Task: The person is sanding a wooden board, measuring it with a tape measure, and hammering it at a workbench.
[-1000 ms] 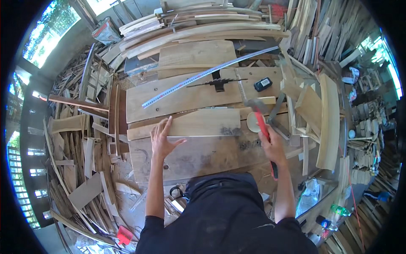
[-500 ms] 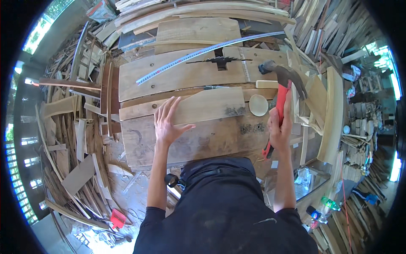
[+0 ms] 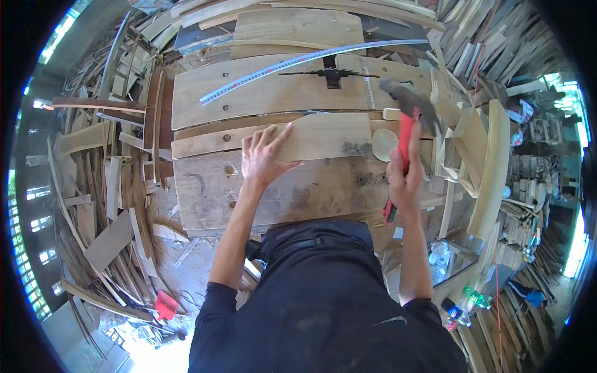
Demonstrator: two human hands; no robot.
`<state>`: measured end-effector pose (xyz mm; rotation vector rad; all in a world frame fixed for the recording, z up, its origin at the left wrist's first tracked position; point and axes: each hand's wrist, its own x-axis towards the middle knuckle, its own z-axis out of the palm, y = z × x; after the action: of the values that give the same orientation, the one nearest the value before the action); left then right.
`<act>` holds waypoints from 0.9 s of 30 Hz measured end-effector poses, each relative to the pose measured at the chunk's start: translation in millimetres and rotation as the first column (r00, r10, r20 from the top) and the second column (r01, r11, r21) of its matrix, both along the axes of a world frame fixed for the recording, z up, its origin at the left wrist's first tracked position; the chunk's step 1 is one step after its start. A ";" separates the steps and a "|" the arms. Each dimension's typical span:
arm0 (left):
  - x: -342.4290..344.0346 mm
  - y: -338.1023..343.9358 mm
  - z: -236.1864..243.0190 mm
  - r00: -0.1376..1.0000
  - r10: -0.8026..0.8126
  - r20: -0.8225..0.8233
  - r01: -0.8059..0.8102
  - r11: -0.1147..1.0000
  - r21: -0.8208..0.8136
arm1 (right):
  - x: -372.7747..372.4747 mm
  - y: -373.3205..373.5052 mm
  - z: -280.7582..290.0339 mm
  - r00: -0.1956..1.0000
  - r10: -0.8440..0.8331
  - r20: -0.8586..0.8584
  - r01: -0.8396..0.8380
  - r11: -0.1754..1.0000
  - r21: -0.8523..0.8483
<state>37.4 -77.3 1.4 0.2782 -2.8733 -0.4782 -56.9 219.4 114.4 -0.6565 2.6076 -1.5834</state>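
My left hand (image 3: 264, 160) rests with its fingers spread on the left end of a pale wooden board (image 3: 333, 135), whose right end carries dark stains. Wrapped round the red handle of a claw hammer (image 3: 407, 143) is my right hand (image 3: 404, 180). The dark hammer head, slightly blurred, is above the bench to the right of the board. A round pale wooden disc (image 3: 384, 149) lies between the board and the hammer. Beyond the board, a long measuring tape strip (image 3: 280, 67) stretches across the bench, near a dark toothed blade (image 3: 311, 74) in a slot.
The worn wooden workbench (image 3: 298, 199) has several round holes. Wood scraps (image 3: 102, 217) pile up on the left, and long planks (image 3: 348, 9) lie at the far side. A curved wooden piece (image 3: 488, 174) stands at the right. A red dustpan-like item (image 3: 165, 305) sits on the floor.
My left hand has shifted right along the board, its fingers now angled more to the right. The hammer, still in my right hand, has moved slightly left. The whole view has shifted a little.
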 end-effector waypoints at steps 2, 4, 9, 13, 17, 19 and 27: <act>-7.3 6.0 -0.8 1.000 -0.019 0.007 0.019 0.999 0.027 | 2.3 -0.1 -2.6 0.994 -0.043 0.100 0.057 0.989 -0.135; -10.0 8.1 0.0 0.999 -0.022 0.026 0.021 0.999 0.039 | 6.3 1.7 -9.3 0.998 0.002 0.063 -0.003 1.000 0.014; -12.6 9.8 1.0 0.999 -0.039 0.028 0.038 0.998 0.042 | 12.7 13.1 -54.2 0.983 0.162 -0.087 -0.137 0.961 0.242; -6.9 7.2 -2.6 1.000 -0.011 0.010 0.010 1.000 0.027 | 6.2 4.2 -1.3 0.997 0.076 -0.031 -0.069 0.981 0.183; -9.8 8.0 -2.9 1.000 -0.018 0.009 0.017 1.000 0.019 | 4.0 0.1 15.0 0.997 -0.015 -0.075 0.005 0.991 -0.135; -10.4 9.0 -3.8 1.000 -0.014 -0.004 0.014 1.000 0.017 | 6.7 4.8 11.3 0.999 -0.005 -0.048 0.007 0.999 0.054; -15.1 10.4 -1.4 1.000 -0.019 -0.005 0.019 1.000 -0.021 | 18.1 21.3 -41.4 0.983 0.164 -0.082 -0.145 0.969 0.200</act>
<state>22.3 -66.9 0.0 0.2463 -2.8763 -0.4512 -38.8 240.7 73.0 -0.9173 2.6566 -1.2664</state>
